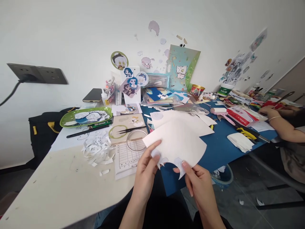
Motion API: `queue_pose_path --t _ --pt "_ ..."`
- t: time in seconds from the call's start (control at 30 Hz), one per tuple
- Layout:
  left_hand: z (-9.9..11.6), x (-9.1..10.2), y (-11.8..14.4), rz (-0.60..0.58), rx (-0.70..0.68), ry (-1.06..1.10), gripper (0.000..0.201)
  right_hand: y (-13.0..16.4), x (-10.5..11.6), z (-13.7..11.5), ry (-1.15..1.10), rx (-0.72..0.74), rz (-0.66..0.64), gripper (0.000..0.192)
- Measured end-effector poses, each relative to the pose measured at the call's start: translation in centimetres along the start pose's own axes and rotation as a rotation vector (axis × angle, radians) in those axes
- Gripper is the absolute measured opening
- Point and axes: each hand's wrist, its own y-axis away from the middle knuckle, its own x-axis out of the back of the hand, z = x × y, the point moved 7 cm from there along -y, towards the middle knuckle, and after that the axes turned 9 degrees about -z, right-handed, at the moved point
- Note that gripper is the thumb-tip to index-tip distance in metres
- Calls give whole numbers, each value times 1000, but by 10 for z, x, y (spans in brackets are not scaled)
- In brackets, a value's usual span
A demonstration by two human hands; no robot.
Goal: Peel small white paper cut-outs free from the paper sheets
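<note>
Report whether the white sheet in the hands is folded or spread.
Spread: the white sheet shows one broad face, no fold visible, between left hand and right hand.

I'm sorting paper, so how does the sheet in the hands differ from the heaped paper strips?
The sheet is one broad piece; the paper strips are many narrow ones. The sheet is held up by the left hand and right hand, while the strips lie heaped on the table. The sheet is fairly smooth; the strips are curled and tangled. Both are mostly white.

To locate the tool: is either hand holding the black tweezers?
No, left hand and right hand hold white paper; the black tweezers lie apart.
</note>
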Motion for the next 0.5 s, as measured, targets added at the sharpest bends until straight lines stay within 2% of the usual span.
queue_pose_path --t 0.07,0.27,0.5 --pt "-2 0 0 -26 17 36 35 0 0 -1 -1 -6 7 47" --pt "4 -3 0 -8 -74 -65 43 2 -1 -2 -5 -2 6 47" --pt "5 -6 -1 19 -68 -80 44 -3 1 0 -72 35 -45 48"
